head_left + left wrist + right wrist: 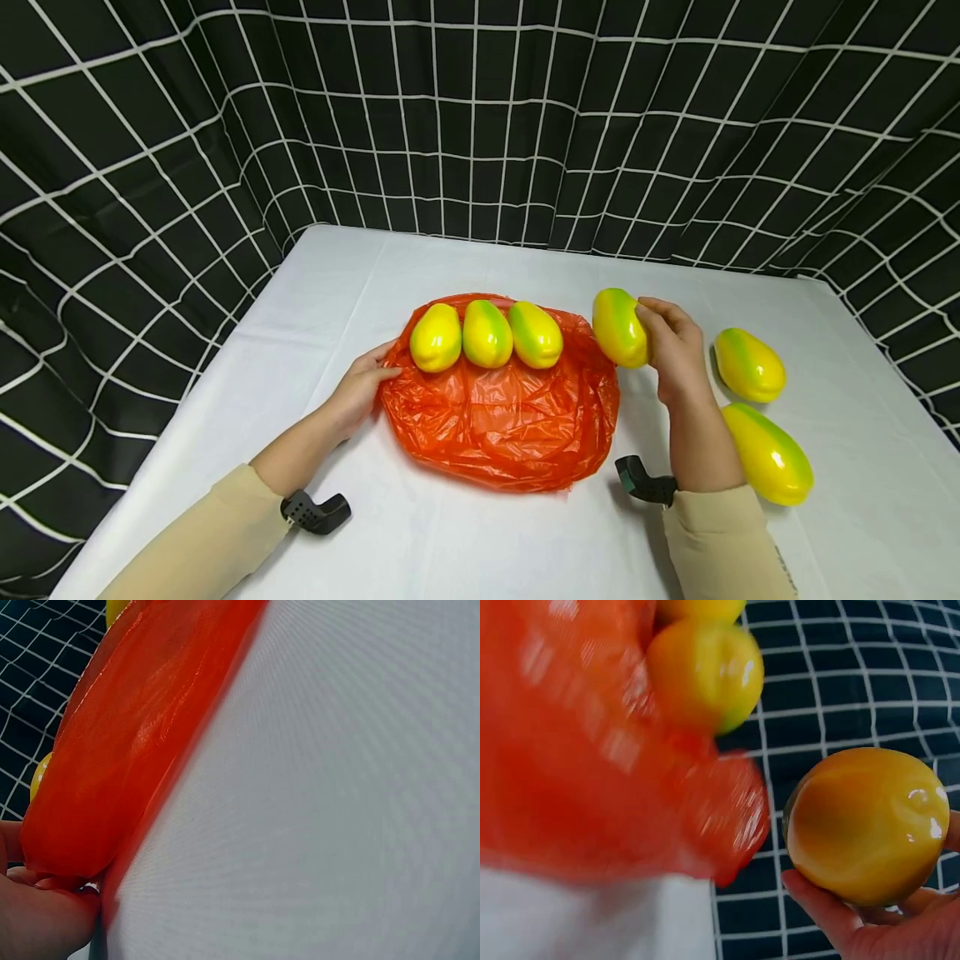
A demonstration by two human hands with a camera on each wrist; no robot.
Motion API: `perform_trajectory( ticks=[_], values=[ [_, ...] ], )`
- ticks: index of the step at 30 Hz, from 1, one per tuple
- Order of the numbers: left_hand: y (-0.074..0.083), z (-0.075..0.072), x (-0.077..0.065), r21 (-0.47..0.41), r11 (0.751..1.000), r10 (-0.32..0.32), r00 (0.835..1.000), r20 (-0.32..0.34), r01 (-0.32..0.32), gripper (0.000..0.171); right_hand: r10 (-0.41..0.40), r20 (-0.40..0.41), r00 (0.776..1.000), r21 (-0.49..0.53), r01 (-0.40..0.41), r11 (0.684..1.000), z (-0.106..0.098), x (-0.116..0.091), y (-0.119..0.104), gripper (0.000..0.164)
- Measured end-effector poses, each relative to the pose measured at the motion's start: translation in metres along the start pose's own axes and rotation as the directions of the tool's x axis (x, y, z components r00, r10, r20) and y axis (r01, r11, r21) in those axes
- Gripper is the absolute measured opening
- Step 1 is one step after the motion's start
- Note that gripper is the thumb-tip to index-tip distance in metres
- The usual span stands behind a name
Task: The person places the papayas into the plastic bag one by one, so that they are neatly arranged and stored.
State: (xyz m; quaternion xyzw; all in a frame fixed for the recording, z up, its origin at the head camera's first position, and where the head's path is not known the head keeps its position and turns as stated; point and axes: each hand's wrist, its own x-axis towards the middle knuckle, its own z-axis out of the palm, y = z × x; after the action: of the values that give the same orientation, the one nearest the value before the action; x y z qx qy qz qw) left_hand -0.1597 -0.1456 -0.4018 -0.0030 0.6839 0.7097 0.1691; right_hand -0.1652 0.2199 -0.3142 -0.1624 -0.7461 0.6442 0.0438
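Observation:
A red plastic bag [498, 417] lies spread on the white table, crumpled and shiny. My left hand [363, 387] pinches its left edge between thumb and fingers; the left wrist view shows the thumb [45, 919] under the film. Three glossy yellow-green papayas sit in a row along the bag's far part: a left one [435, 339], a middle one [487, 335] and a right one [536, 335]. Just beyond the bag's right edge, my right hand [675, 350] holds another papaya [619, 329] by its right side. That held papaya [870, 825] shows its rounded end in the right wrist view.
Two more papayas lie on the white table [570, 550] to the right: one farther back [750, 365], one nearer [768, 454] and partly behind the right forearm. A black curtain with white grid lines [480, 108] surrounds the table's back and sides.

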Motion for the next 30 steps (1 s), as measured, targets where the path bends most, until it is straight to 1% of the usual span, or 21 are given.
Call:
perform_trajectory(
  ticks=[2, 5, 13, 17, 20, 23, 27, 30],
  values=[
    [0.000, 0.000, 0.001, -0.003, 1.000, 0.001, 1.000, 0.003, -0.001, 0.056, -0.012, 0.029, 1.000, 0.032, 0.011, 0.999, 0.004, -0.005, -0.004, 0.047],
    [0.000, 0.000, 0.001, -0.007, 1.000, -0.004, 1.000, 0.003, 0.004, 0.056, -0.032, 0.064, 0.997, 0.046, 0.029, 0.998, 0.013, -0.011, -0.009, 0.045],
    [0.000, 0.000, 0.001, -0.003, 1.000, -0.002, 1.000, 0.004, 0.002, 0.056, -0.062, 0.163, 0.985, -0.038, 0.069, 0.997, 0.049, -0.031, -0.015, 0.044],
    [-0.001, 0.000, 0.001, -0.001, 1.000, 0.000, 1.000, 0.002, 0.000, 0.056, -0.072, 0.238, 0.969, -0.022, 0.080, 0.997, 0.069, -0.041, -0.013, 0.041],
    [-0.001, -0.001, 0.001, 0.002, 1.000, 0.002, 1.000, 0.003, -0.002, 0.056, -0.072, 0.291, 0.954, 0.018, 0.070, 0.997, 0.084, -0.051, -0.013, 0.037],
    [-0.002, -0.001, 0.001, 0.008, 1.000, 0.005, 1.000, 0.002, -0.005, 0.055, -0.065, 0.342, 0.938, 0.033, 0.058, 0.998, 0.100, -0.062, -0.011, 0.035],
    [-0.002, -0.002, 0.000, 0.010, 1.000, 0.015, 1.000, 0.001, -0.015, 0.055, -0.062, 0.394, 0.917, 0.030, 0.055, 0.998, 0.124, -0.076, -0.006, 0.035],
    [-0.002, -0.002, 0.001, 0.004, 1.000, 0.018, 1.000, 0.003, -0.018, 0.054, -0.089, 0.412, 0.907, 0.047, 0.077, 0.996, 0.139, -0.084, 0.001, 0.038]
  ],
)
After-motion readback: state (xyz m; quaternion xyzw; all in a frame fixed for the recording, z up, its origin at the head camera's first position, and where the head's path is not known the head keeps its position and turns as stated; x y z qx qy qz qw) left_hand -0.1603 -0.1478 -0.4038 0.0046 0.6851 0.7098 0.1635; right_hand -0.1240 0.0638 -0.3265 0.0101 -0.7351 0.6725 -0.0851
